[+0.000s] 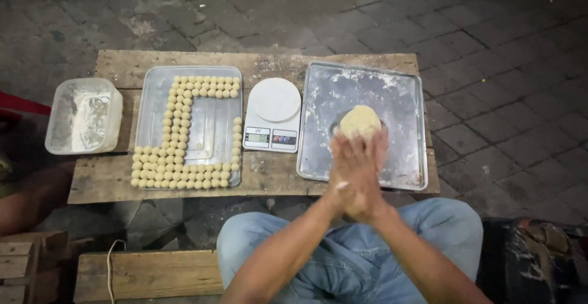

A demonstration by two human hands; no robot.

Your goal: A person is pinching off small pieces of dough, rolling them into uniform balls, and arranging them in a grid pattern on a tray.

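My left hand point(346, 172) and my right hand point(370, 169) are pressed palm to palm over the near edge of a floured metal tray point(392, 93). Whatever lies between the palms is hidden. Just beyond my fingertips a pale yellow lump of dough point(360, 121) rests on that tray. A second metal tray point(211, 123) to the left carries several small dough balls point(179, 169) set in rows along its edges. A white digital kitchen scale point(274, 113) stands between the two trays.
Everything sits on a low wooden board point(263, 65) over a paved brick floor. A clear plastic tub of flour point(84, 115) stands at the board's left end. My knees in blue jeans point(343, 261) are below. A wooden plank point(147, 273) lies lower left.
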